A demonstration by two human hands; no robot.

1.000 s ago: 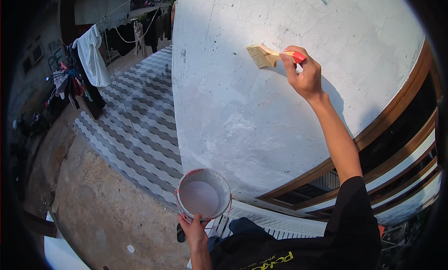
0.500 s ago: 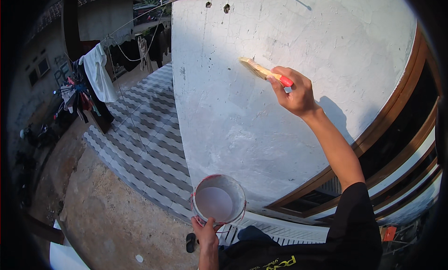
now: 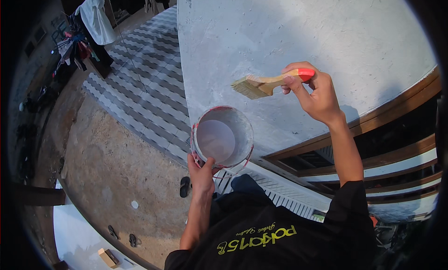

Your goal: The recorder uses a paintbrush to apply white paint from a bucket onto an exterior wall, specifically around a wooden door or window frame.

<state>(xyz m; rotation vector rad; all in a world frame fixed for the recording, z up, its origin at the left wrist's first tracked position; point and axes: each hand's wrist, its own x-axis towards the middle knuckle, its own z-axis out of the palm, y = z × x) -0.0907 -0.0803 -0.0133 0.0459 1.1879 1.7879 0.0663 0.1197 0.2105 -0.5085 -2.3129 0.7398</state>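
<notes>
My right hand [image 3: 313, 92] grips a flat paintbrush [image 3: 254, 85] by its red-tipped wooden handle, with the pale bristles angled down and to the left, above and right of a paint bucket. Behind the brush is a white, roughly plastered wall [image 3: 359, 46]; whether the bristles touch it I cannot tell. My left hand [image 3: 200, 169] holds the bucket [image 3: 242, 134] at its near left rim, thumb over the edge. The bucket has a red-marked rim, a wire handle and pale greyish liquid inside.
Wood-framed window [image 3: 396, 155] at right. Left: checked tile floor [image 3: 133, 67], hanging laundry [image 3: 95, 17], concrete ground [image 3: 107, 148]. Sandals [image 3: 184, 186] lie below, near a slatted white structure [image 3: 280, 195]. A small box [image 3: 108, 257] sits on a white surface at lower left.
My view has tipped downward. The bucket in my left hand has come higher in the picture, while the brush in my right hand has moved lower, closer to the bucket.
</notes>
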